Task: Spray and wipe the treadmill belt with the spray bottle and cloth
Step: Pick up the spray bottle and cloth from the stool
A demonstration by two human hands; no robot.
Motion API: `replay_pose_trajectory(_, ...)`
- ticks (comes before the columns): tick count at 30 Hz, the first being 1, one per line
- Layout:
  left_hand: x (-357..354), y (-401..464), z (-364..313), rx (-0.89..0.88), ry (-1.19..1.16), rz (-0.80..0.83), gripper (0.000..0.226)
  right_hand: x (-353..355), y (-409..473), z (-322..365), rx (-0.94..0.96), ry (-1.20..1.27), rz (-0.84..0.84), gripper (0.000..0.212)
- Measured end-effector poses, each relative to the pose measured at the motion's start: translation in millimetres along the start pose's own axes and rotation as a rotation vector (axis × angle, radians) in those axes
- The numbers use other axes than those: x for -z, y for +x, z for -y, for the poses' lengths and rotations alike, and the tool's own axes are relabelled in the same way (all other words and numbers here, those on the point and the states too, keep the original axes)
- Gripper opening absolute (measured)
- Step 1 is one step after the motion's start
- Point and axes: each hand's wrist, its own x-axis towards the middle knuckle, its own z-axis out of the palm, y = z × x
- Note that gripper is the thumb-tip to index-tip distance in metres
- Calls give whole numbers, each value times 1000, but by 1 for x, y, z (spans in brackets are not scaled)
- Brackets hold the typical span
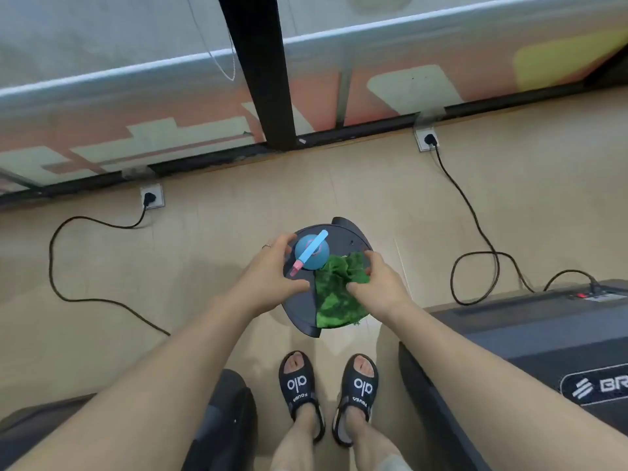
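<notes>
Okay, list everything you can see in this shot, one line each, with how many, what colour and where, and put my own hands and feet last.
spray bottle: one, blue with a pink nozzle, standing on the round tray
cloth: one, green, crumpled on the tray, hanging over its near edge
round tray: one, dark grey, raised above the floor
treadmill: one, black, at right
power sockets: two, pale, set in the floor near the window, each with a black plug
cables: two, black, trailing over the tan floor
pillar: one, black, upright at the window
sandals: two, black with white lettering, on my feet
left hand: one, beside the bottle, fingers spread
right hand: one, grip pinching the cloth
</notes>
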Motion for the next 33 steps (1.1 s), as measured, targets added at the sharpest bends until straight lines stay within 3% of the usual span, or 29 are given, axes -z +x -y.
replay_pose_trajectory(9,-41,56,50,-141,32,4,80,-47,67,-59,-173,-138,86,108)
replay_pose_trajectory(13,-52,78,61,-170,78,-18,86,-73,82,-66,-138,-247,51,106)
replay_pose_trajectory(19,-56,83,63,-199,15,-61,69,-87,86,-58,-109,-392,-127,95)
replay_pose_trajectory(22,-59,78,67,-133,-44,-126,67,-80,85,-44,93,-211,-215,91)
replay_pose_trajectory(25,-66,71,78,-11,-37,-204,65,-70,85,-17,325,22,-106,93)
replay_pose_trajectory(30,-76,57,109,217,-84,-45,65,-69,91,19,265,329,150,91)
replay_pose_trajectory(33,-83,54,114,292,-76,47,64,-72,95,23,279,273,121,63)
